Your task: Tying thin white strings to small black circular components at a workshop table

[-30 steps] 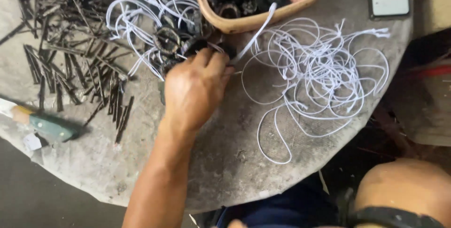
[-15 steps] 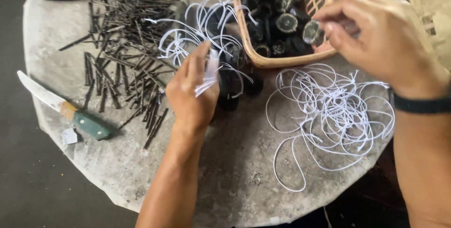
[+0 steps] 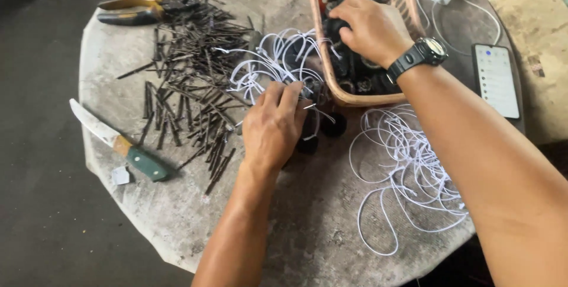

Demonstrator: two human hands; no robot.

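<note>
Round grey stone worktop [image 3: 177,228] carries, at far left, a green-handled knife [image 3: 118,143] and, above it, yellow-handled pliers [image 3: 139,7] beside a scatter of dark nails [image 3: 192,80]. Left hand [image 3: 273,126] rests at centre, fingers pinched on a tangle of white cords [image 3: 278,65] and small black parts [image 3: 322,126]. Right hand [image 3: 371,26], wearing a black wristwatch [image 3: 421,55], is clenched on a black part inside the orange basket [image 3: 322,56]. Loose white cords [image 3: 408,174] lie below; a phone [image 3: 497,80] lies at right.

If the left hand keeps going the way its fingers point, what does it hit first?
The left hand points up and slightly right, so it would likely first meet the tangle of white cords it already touches, then the basket rim. Depth is unclear.
</note>
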